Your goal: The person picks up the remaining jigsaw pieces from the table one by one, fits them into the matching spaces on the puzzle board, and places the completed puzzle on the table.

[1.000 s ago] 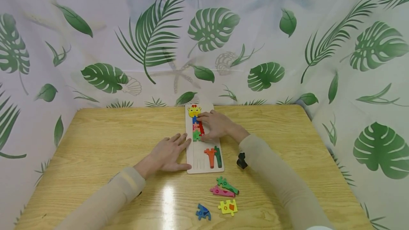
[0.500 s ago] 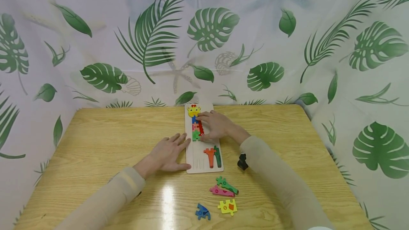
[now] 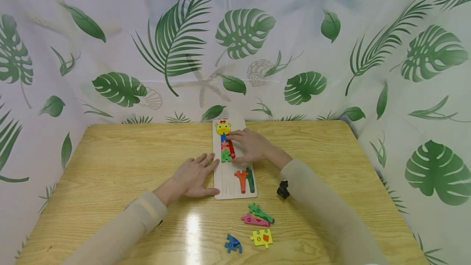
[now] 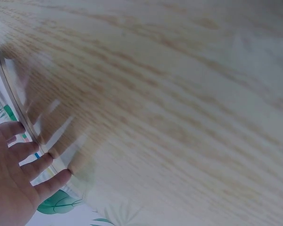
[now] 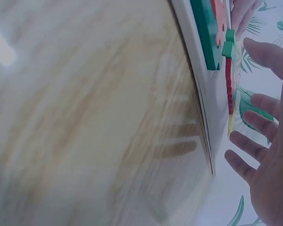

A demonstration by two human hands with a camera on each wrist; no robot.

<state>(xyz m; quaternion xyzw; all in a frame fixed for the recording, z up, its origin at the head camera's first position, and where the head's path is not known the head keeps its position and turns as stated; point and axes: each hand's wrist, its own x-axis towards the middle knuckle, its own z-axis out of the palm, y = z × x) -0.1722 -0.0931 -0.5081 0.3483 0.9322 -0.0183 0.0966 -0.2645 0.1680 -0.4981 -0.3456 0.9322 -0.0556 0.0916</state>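
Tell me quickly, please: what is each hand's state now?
Left hand: open, at the left edge of the board.
Right hand: open, by the joined puzzle pieces; no piece visibly gripped.

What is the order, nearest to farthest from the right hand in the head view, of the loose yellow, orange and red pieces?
1. Red piece: on the board, beside the right hand
2. Orange piece: lower on the board
3. Loose yellow piece: on the table

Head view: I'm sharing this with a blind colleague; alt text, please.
A person's right hand is over a partly filled giraffe puzzle board, the left hand at its left edge. Four loose pieces lie nearer the camera on the wooden table.
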